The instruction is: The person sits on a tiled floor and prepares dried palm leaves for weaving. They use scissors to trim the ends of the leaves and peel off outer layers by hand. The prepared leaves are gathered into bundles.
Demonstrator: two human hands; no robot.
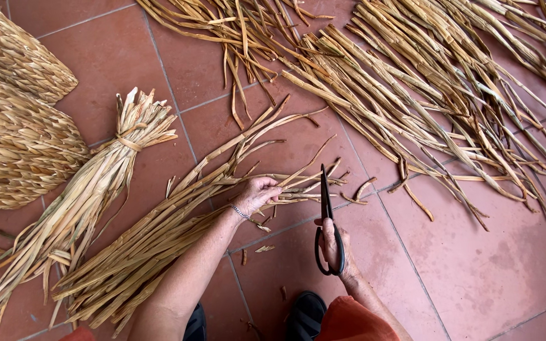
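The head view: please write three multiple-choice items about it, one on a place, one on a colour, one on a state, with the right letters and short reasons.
1. Where does the tied bundle of dried leaves lie?
A. Left of the loose bundle that the left hand grips
B. On the woven mats
C. Under the scissors

2. What colour are the scissors?
A. Red
B. Black
C. Yellow

3. What is the state of the scissors' blades?
A. Wide open
C. Broken apart
B. Closed together, tips pointing away from the person

Answers:
1 A: the tied bundle rests on the tiled floor, left of the loose bundle that the left hand grips; the woven mats are further left.
2 B: handles and blades look black in the right hand.
3 B: the blades form one thin line.
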